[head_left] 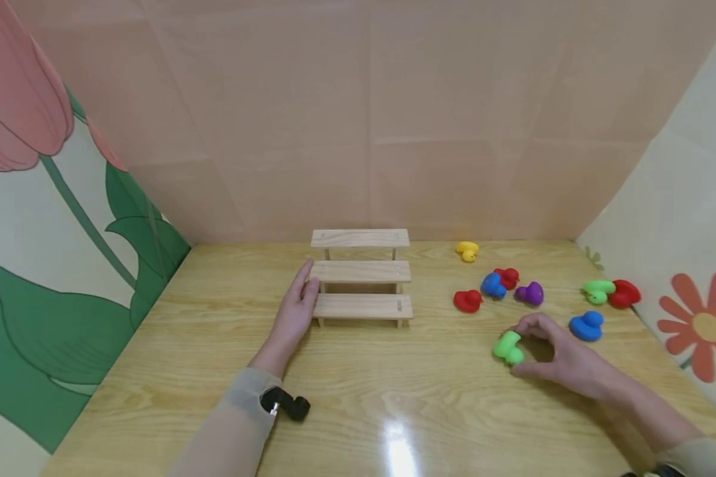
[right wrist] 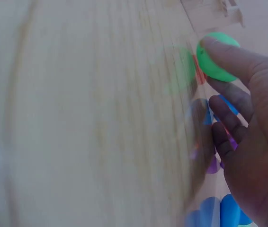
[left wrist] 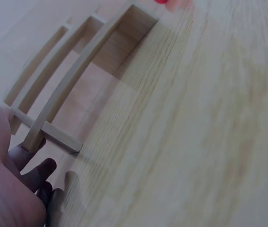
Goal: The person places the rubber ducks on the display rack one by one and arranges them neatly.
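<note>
A small three-tier wooden shelf (head_left: 362, 271) stands near the back middle of the table. My left hand (head_left: 295, 308) rests against its left end, fingers extended; in the left wrist view the fingertips (left wrist: 43, 171) lie by the lowest tier's leg. On the right, my right hand (head_left: 567, 358) pinches a green toy duck (head_left: 506, 347) between thumb and forefinger, low over the table. In the right wrist view the thumb covers part of that green duck (right wrist: 218, 64), and the other fingers are spread loosely below it.
Right of the shelf lie a red duck (head_left: 468, 301), a blue duck (head_left: 492, 285) against another red one (head_left: 508, 277), a purple duck (head_left: 531, 293) and a yellow duck (head_left: 468, 251). Beyond my right hand are a blue duck (head_left: 586, 326), a green duck (head_left: 598, 291) and a red duck (head_left: 625, 294).
</note>
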